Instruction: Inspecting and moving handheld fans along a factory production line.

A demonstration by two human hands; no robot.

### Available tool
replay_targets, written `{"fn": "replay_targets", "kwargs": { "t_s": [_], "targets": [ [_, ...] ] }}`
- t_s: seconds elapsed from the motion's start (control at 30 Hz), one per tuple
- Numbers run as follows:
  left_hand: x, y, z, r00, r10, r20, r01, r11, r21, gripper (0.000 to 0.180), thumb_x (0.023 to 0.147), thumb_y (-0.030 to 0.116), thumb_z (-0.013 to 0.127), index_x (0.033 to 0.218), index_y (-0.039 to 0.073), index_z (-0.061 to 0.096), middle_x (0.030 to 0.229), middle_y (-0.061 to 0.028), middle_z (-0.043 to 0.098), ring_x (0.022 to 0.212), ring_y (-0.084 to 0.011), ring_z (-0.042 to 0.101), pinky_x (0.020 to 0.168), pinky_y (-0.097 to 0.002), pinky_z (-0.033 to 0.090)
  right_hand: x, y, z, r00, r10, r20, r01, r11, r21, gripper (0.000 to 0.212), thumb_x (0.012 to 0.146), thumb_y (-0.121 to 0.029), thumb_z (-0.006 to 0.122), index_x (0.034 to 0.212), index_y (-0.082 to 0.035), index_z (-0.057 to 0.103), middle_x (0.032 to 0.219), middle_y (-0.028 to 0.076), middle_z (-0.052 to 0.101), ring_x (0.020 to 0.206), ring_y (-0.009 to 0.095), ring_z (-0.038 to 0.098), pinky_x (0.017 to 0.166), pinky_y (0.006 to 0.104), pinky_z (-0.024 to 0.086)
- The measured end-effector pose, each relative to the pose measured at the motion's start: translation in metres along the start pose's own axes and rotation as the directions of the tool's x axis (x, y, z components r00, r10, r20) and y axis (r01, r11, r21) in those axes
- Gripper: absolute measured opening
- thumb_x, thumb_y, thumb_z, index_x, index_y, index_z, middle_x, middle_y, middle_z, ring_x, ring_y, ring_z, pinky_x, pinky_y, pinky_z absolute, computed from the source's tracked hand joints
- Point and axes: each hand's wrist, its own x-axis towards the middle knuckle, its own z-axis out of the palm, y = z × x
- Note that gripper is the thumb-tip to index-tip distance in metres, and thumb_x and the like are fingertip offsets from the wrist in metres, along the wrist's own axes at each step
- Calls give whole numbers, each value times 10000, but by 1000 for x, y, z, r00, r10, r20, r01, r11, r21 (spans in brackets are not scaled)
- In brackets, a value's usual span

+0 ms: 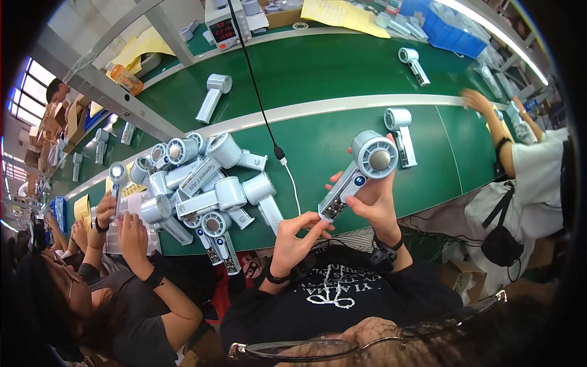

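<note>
My right hand (380,207) is closed around a pale blue-grey handheld fan (347,185), with its round head up and its handle slanting down to the left. Part of the handle's front is uncovered, so the circuit board shows, and a round blue mark glows above it. At the handle's bottom end, my left hand (295,243) pinches thumb and finger together. A white cable (292,183) runs down into these fingers from a black connector (279,151); its plug end is hidden. Another fan (400,137) lies just beyond my right hand.
A large heap of similar fans (205,177) covers the green bench (330,144) to my left. Beyond a pale rail (318,110), more fans lie on a green strip. A power supply (225,27) and a blue bin (455,30) stand at the back. Co-workers sit on both sides.
</note>
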Motion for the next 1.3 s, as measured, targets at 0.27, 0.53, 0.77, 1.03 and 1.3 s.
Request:
{"fn": "replay_targets", "kwargs": {
  "t_s": [0.27, 0.53, 0.77, 1.03, 1.3],
  "targets": [
    [0, 0, 0, 999, 30, -38, -27, 996, 82, 113, 903, 27, 584, 939, -55, 653, 885, -104, 712, 742, -151, 682, 613, -233, 506, 1, 0, 2, 1000, 21, -5, -21, 1000, -6, 1133, 720, 159, 603, 1463, -281, -129, 1349, 144, 342, 1069, 313, 576, 895, 517, 530],
    [4, 0, 8, 958, 230, -170, -186, 953, 239, 61, 862, 11, 627, 872, -44, 652, 809, -99, 695, 688, -161, 660, 600, -249, 483, 2, 1, 9, 999, 7, -46, -5, 998, 58, 1139, 738, 140, 616, 1458, -293, -153, 1335, 150, 352, 1118, 321, 548, 934, 511, 509],
    [13, -9, 24, 803, 538, -256, -337, 764, 550, 99, 789, 25, 704, 831, -20, 627, 769, -125, 643, 594, -271, 605, 537, -321, 451, 3, 9, 30, 951, 190, -244, -162, 978, 133, 775, 818, 30, 600, 1410, -153, 134, 1245, 135, 426, 1074, 267, 551, 908, 513, 517],
    [24, -6, 16, 799, 502, -333, -242, 774, 586, 62, 790, -19, 687, 827, -34, 639, 713, -123, 653, 610, -237, 648, 544, -286, 472, 54, 12, 33, 947, 297, -124, -293, 955, 52, 625, 846, 53, 559, 1345, -116, 221, 1154, 111, 468, 988, 210, 561, 808, 431, 546],
    [3, -2, 4, 817, 432, -382, -225, 849, 478, 58, 822, -16, 665, 871, -42, 647, 768, -119, 684, 683, -205, 686, 597, -254, 509, 283, 79, -90, 711, -700, 59, 343, 272, -899, 810, 810, 41, 586, 1457, -103, 118, 1010, 151, 543, 902, 282, 592, 807, 426, 501]
  ]
}}
